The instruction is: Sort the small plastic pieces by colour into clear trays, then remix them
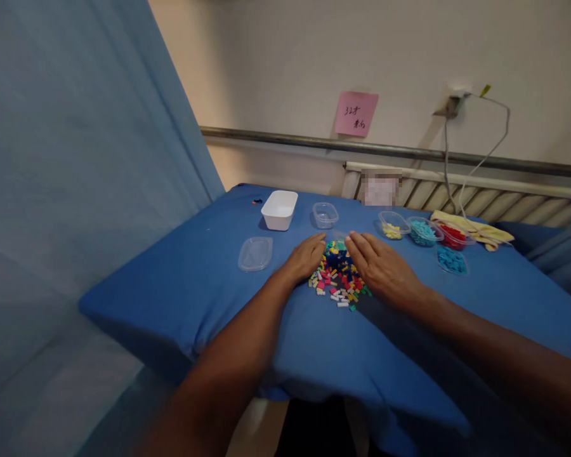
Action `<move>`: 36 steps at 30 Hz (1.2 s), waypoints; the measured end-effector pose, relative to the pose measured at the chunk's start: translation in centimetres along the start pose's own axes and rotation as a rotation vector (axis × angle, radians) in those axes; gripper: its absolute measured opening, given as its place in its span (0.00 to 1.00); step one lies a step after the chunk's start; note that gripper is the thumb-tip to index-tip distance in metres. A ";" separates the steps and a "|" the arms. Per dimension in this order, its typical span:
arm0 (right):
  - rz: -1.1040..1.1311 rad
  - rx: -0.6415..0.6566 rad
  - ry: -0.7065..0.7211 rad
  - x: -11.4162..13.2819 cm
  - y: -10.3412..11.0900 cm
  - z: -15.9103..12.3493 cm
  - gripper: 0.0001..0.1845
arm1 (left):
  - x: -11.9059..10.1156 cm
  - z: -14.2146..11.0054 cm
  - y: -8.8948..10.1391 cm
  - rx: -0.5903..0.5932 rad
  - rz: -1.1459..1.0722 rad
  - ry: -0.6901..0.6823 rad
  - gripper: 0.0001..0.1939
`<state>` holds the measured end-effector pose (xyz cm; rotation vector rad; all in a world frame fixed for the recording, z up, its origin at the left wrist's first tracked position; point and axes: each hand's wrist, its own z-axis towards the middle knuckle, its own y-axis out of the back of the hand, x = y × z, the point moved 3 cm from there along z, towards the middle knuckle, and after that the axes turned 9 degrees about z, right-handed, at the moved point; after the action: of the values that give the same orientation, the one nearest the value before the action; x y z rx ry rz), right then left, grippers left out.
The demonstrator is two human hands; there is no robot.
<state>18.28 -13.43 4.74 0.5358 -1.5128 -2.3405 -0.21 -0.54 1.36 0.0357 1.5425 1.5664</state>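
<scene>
A loose pile of small multicoloured plastic pieces [337, 277], like little building bricks, lies on the blue cloth [171, 285]. My left hand [307, 257] rests along the pile's left side, its fingers stretched forward and close together. On the opposite side, my right hand [375, 260] lies with straight fingers angled inward over the far right part of the pile. Both hands cup the pieces from the sides, and neither grips one that I can see. Part of a clear plastic edge [340, 236] shows just beyond the fingertips, mostly hidden.
Behind the pile stand a white tub [279, 211] and a clear container [325, 216]. A clear lid [255, 254] lies left. To the right are containers of yellow [391, 230], light blue [423, 233], red [453, 237] and blue pieces [452, 260], beside a yellow cloth [480, 230].
</scene>
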 end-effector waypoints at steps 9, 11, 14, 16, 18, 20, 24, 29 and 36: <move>-0.007 -0.019 -0.169 -2.8 0.5 -0.9 0.36 | -2.2 -1.2 -0.7 0.122 0.204 -0.161 0.34; -0.006 -0.039 -0.340 -4.2 0.4 -2.3 0.39 | -3.2 -1.6 -0.9 0.176 0.266 -0.267 0.32; 0.004 -0.049 -0.678 -6.6 -0.4 -5.1 0.41 | -4.6 -1.9 -1.4 0.220 0.329 -0.431 0.29; 0.021 -0.019 -0.853 -7.9 -1.2 -7.0 0.42 | -5.2 -2.1 -1.5 0.219 0.357 -0.476 0.29; 0.039 0.026 -0.951 -8.8 -2.0 -8.3 0.44 | -5.5 -2.1 -1.6 0.217 0.380 -0.476 0.29; 0.048 0.035 -0.997 -9.7 -2.5 -9.2 0.45 | -5.6 -2.1 -1.5 0.214 0.394 -0.467 0.29; 0.079 -0.029 -1.092 -12.7 -2.8 -10.1 0.44 | -5.2 -1.9 -1.5 0.184 0.422 -0.400 0.30; 0.135 -0.028 -1.325 -17.3 -3.6 -11.1 0.43 | -4.2 -1.4 -1.4 0.149 0.457 -0.226 0.31; 0.184 0.008 -1.323 -20.4 -3.6 -15.4 0.41 | -3.9 -1.2 -1.3 0.193 0.487 -0.195 0.34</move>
<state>43.32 -15.29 -1.32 -1.3712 -1.8106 -2.5490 2.11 -4.03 2.16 0.6976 1.5956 1.7114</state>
